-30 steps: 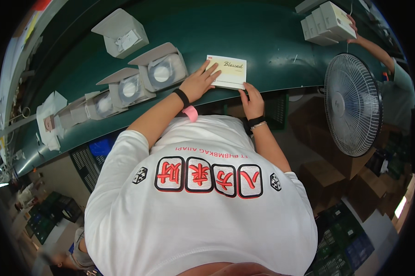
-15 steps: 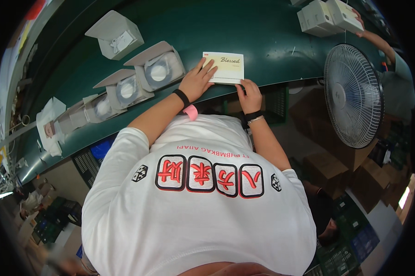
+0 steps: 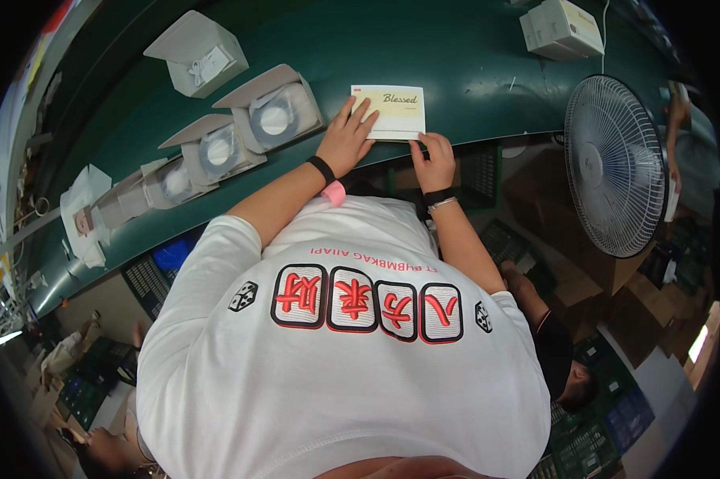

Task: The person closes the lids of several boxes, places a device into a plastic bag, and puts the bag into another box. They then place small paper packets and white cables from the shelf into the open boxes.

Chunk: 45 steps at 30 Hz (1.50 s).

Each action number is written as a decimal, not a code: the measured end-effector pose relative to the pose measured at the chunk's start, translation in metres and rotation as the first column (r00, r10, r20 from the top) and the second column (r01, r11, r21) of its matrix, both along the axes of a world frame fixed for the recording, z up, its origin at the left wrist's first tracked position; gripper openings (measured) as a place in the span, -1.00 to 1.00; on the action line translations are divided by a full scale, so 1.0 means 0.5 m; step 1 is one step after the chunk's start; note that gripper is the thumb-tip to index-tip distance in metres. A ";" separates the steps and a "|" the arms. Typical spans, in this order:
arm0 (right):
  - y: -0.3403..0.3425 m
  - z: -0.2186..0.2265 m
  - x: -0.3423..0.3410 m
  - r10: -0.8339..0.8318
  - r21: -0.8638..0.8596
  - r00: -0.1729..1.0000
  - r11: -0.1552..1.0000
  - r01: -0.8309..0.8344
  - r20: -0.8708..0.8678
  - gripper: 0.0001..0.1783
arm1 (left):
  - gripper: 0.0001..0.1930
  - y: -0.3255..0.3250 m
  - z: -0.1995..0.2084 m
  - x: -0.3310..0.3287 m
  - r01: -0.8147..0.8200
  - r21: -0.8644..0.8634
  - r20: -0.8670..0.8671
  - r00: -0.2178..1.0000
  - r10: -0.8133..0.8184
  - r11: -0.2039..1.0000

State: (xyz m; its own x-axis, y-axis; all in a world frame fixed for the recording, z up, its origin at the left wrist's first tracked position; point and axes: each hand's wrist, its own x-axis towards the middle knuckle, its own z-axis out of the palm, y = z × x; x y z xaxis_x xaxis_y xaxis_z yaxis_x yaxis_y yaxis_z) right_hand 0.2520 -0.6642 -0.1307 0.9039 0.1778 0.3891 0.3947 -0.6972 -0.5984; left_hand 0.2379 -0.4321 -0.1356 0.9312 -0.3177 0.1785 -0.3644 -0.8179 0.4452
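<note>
A flat white-and-yellow box (image 3: 400,118) lies by the near edge of the green bench (image 3: 472,60). The left hand (image 3: 346,145) rests spread across its top; the right hand's (image 3: 434,165) fingertips meet the near right corner, whether pinching I can't tell. Open boxes (image 3: 249,159) line the left; a fan (image 3: 615,166) stands right.

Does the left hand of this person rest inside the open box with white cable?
No, the left hand lies on top of the yellow-and-white box.

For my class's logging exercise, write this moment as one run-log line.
left hand: spread on printed box | right hand: at box's near right corner | open boxes: to the left, on green table
</note>
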 end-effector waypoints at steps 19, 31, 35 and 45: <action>-0.022 0.087 0.012 0.295 -0.462 0.935 0.813 -0.355 -0.199 -0.38 | -0.27 0.011 0.054 0.004 0.075 0.111 -0.090 0.994 -0.065 0.991; 0.023 0.075 0.157 0.260 -0.760 0.942 0.562 -0.327 -0.212 -0.06 | -0.62 0.198 0.140 -0.144 -0.513 -0.221 0.165 0.819 0.550 0.830; -0.066 0.068 0.264 0.015 -0.835 0.997 0.545 -0.074 -0.079 -0.13 | -0.58 0.229 0.126 -0.176 -0.712 -0.153 0.188 0.659 0.728 0.685; 0.290 0.044 0.160 0.379 -0.099 0.837 0.888 -0.449 -0.394 -0.41 | -0.52 0.213 0.109 -0.174 -0.780 -0.048 0.103 0.618 0.780 0.624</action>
State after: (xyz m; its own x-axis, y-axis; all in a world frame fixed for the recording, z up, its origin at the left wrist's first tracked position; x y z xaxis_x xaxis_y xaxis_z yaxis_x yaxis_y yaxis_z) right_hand 0.3320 -0.5193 -0.1088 0.7985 0.6017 -0.0182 0.4565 -0.6250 -0.6332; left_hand 0.1511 -0.3256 -0.0811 0.8048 0.5186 0.2887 0.3674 -0.8172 0.4440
